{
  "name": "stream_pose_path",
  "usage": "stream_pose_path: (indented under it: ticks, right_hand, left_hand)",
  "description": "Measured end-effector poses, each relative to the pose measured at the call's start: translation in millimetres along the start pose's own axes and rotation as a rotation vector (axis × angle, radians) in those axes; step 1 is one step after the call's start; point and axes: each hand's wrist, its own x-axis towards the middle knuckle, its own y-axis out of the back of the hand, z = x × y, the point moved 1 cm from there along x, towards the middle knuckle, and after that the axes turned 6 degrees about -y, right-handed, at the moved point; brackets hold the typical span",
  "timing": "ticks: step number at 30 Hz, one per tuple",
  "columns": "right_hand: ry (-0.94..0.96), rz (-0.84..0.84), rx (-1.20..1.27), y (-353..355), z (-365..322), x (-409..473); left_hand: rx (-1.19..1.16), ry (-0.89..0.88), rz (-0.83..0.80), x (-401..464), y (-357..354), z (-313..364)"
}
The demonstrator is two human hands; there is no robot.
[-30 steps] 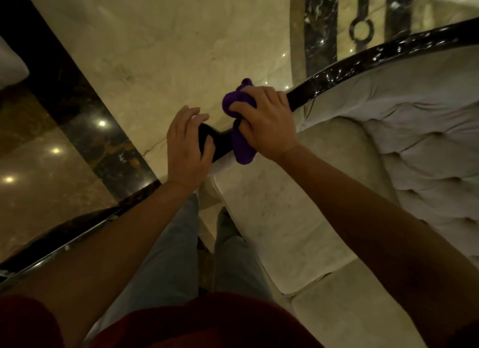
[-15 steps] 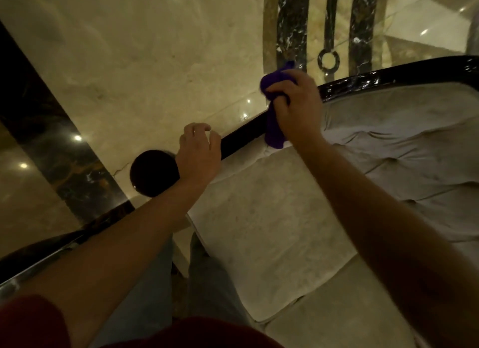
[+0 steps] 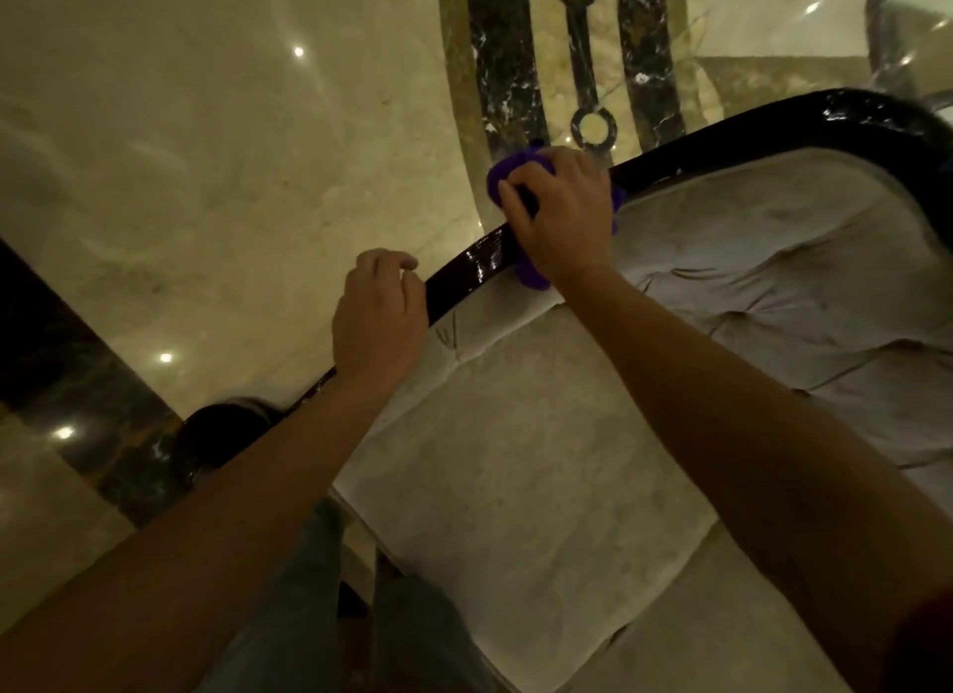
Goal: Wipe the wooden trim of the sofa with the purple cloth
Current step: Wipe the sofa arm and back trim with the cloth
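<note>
Right hand [image 3: 559, 212], above frame centre, clamped in a closed grip around the purple cloth [image 3: 503, 176] and the dark glossy wooden trim [image 3: 466, 269] of the sofa [image 3: 515, 460] (cloth bunched, poking out both sides). Left hand [image 3: 379, 316], lower left of it, resting on the trim, fingers loosely curled, holding nothing. Marble floor [image 3: 206, 151] beyond.

Noted: right hand [image 3: 559, 212], closed around bunched purple cloth [image 3: 503, 176], now farther along glossy dark wooden sofa trim [image 3: 722, 143] than one second ago, toward its curved upper corner. Left hand [image 3: 379, 316] no longer beside it; I see a stretch of bare shiny trim between the two. Rounded dark end of trim [image 3: 222, 429], covered by left hand a second ago, now exposed below left forearm. Left fingers curled over trim's outer edge.
</note>
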Motion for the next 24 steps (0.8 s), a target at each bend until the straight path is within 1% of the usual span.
stream_pose_path:
  ticks: [2,4,8,13,16,21,24]
  right_hand:
    - [-0.018,0.018,-0.039,1,13,8]
    - [-0.062,0.048,-0.041,-1,10,8]
    - [-0.129,0.070,0.063,-3,-6,-2]
    - [-0.075,0.067,0.211,-15,-38,-31]
    - [-0.074,0.077,0.260,-21,-54,-41]
    - [0.005,0.026,0.254,-19,-46,-38]
    - [0.060,0.002,0.237,-15,-35,-28]
  left_hand:
    - [0.119,-0.035,0.062,4,-7,7]
    - [0.185,-0.039,0.106,4,-9,8]
    - [0.237,-0.013,0.115,4,-6,13]
    - [0.291,0.046,0.083,3,-4,21]
    - [0.332,0.084,0.059,4,-7,19]
    - [0.299,0.095,0.086,6,-10,14]
    - [0.313,0.091,0.036,7,-10,10]
